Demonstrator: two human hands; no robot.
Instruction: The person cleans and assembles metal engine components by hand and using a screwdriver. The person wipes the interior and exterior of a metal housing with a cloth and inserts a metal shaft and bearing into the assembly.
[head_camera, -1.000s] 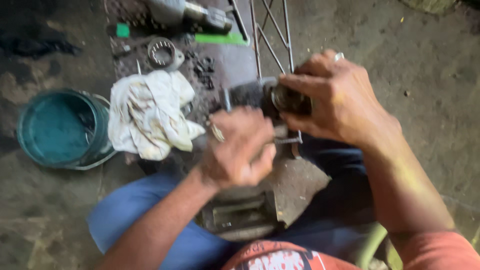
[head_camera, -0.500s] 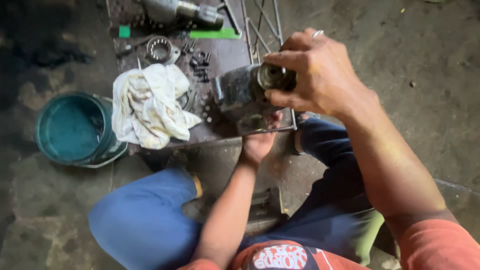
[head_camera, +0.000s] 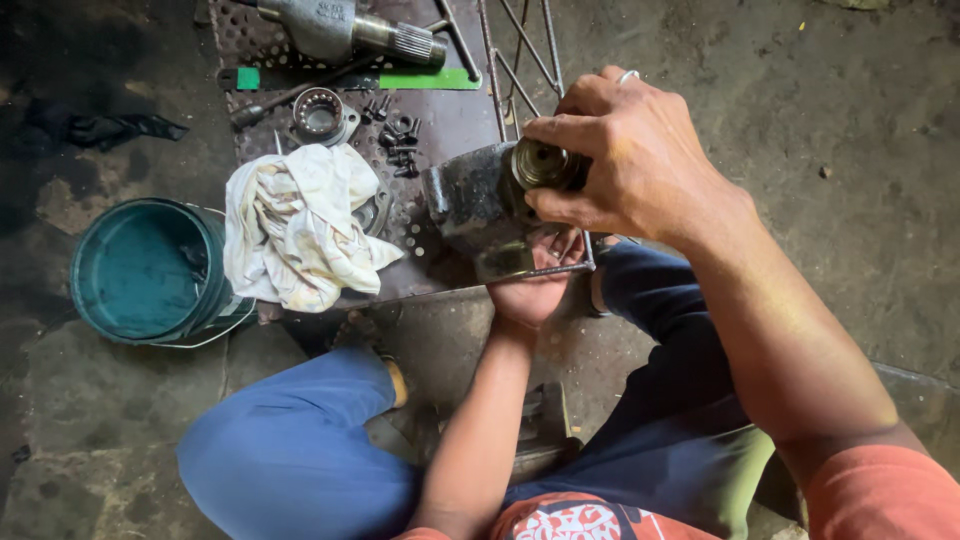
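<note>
Above the near edge of the perforated metal plate (head_camera: 440, 120), a dark, greasy metal housing (head_camera: 475, 205) was held up off the floor, apparently so that both hands could work on it at once. The left hand (head_camera: 535, 280) came up from underneath with the palm cupped against the housing's lower side, fingers closed on it, bearing its weight. The right hand (head_camera: 625, 160) came over from the right and curled around the top end, thumb and fingers pinching a brass-coloured round fitting (head_camera: 540, 162) seated in the housing; that grip looked suited to turning or pressing the fitting while the lower hand kept the body steady. So the housing lay between the two hands, touching both. Just left of it a crumpled white rag (head_camera: 300, 225) lay on the plate, probably kept near for wiping grease. Beyond the rag sat a ring-shaped bearing (head_camera: 320, 115) and a small cluster of dark bolts (head_camera: 398, 140), set apart from the work, with a splined steel shaft (head_camera: 345, 25) at the far edge. A teal bucket (head_camera: 150, 270) stood on the floor beside the plate.
</note>
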